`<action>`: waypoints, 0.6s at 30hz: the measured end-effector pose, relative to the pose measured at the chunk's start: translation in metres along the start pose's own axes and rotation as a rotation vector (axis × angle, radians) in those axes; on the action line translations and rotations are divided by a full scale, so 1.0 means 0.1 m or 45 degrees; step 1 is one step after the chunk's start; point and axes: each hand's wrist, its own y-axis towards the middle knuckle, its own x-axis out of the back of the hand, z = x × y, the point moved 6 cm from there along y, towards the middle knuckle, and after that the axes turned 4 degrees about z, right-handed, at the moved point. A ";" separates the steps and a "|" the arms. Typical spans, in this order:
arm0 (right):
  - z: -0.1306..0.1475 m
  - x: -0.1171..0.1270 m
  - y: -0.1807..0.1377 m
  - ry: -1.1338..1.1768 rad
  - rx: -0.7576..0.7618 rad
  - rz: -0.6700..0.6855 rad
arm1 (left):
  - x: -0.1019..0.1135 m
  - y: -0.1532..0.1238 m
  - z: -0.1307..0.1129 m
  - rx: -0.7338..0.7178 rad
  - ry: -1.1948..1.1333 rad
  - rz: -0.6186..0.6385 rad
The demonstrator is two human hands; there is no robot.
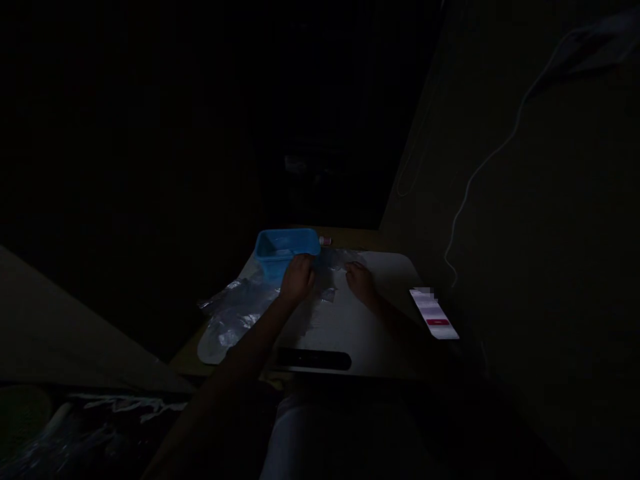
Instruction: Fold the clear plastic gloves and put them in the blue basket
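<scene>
The scene is very dark. My left hand (299, 277) is curled in front of the right corner of a blue plastic container (265, 260); what its fingers hold, if anything, is hidden. My right hand (361, 283) is closed in a pinch over the white board, beside thin clear plastic (338, 259); whether it grips the plastic cannot be made out. Between the hands lies a small clear plastic packet (327, 295). Crumpled clear plastic bags (233, 317) spread over the board's left side, beside my left forearm.
The white board (365, 340) has a dark handle slot (314, 359) at its near edge. A small bottle (325, 241) lies behind the container. At right is a lit phone (434, 315). A white cable (469, 185) hangs along the right wall.
</scene>
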 end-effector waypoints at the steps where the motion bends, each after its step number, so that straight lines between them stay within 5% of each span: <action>1: -0.02 -0.05 -0.08 -0.006 0.004 0.043 | -0.17 -0.02 -0.10 -0.042 -0.019 0.103; 5: -0.16 -0.24 -0.33 -0.105 -0.009 0.136 | -0.77 -0.13 -0.33 -0.035 -0.041 0.356; 9: -0.28 -0.39 -0.46 -0.246 -0.005 0.140 | -1.11 -0.20 -0.36 0.052 0.156 0.337; 18: -0.41 -0.44 -0.32 -0.314 -0.151 0.104 | -1.23 -0.19 -0.32 0.073 0.499 0.332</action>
